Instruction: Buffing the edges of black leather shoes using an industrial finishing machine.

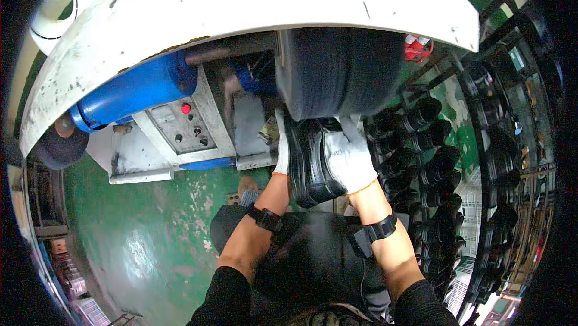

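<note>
1. Head view, the work: a black shoe (310, 166) is held up under a broad dark roller (343, 73) on the machine. The heel end points back toward the person; the far end lies at the roller's lower edge, partly hidden.
2. Head view, hands: the left hand (282, 145), in a white glove, is clamped along the shoe's left side, most of its fingers out of sight. The right hand (351, 158), also gloved, is closed over the right side, so the shoe sits between the two.
3. Head view, step: this looks like brushing or polishing. The roller's blurred face suggests that it is turning; whether the shoe truly touches it, I cannot tell.
4. Head view, next move: it would seem to call for a firm two-handed hold, even pressure, and fingertips clear of the roller while the shoe is angled.
5. Head view, around: a control panel (189, 122) stands to the left, and a rack (475, 139) of dark shoes to the right.
</note>
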Motion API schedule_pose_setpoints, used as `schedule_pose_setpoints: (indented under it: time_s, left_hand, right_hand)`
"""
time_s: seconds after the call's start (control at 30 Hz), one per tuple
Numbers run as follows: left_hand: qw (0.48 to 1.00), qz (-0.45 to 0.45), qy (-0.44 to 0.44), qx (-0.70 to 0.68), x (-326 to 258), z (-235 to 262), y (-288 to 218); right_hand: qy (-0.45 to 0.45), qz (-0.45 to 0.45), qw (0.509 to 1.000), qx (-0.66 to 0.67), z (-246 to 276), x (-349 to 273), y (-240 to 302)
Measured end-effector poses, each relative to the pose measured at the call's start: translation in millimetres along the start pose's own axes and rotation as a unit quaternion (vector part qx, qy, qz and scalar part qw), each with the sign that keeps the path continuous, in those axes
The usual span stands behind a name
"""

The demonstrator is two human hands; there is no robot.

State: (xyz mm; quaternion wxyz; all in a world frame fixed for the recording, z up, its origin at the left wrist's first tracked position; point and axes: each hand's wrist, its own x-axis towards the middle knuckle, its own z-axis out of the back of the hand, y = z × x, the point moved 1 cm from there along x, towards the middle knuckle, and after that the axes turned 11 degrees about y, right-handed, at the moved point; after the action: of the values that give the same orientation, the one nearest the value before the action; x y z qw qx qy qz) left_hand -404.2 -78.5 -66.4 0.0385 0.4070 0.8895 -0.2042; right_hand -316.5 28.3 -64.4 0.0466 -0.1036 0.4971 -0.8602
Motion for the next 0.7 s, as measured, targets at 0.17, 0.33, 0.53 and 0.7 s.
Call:
schedule_pose_setpoints:
  time_s: [0.17, 0.33, 0.53, 0.7]
  left_hand:
    - [1.000, -0.022, 0.008, -0.001, 2, 12, -39]
    - [0.994, -0.079, 0.036, 0.070, 34, 53, -57]
    - [0.987, -0.102, -0.045, 0.116, 18, 32, -53]
    - [0.974, -0.125, -0.102, 0.160, 3, 7, -54]
  right_hand:
    - [-0.059, -0.063, 0.900, 0.426, 18, 36, -15]
    - [0.058, -0.036, 0.967, 0.244, 14, 50, -6]
    - [0.063, -0.052, 0.952, 0.295, 12, 53, -8]
    - [0.061, -0.074, 0.938, 0.333, 9, 53, -13]
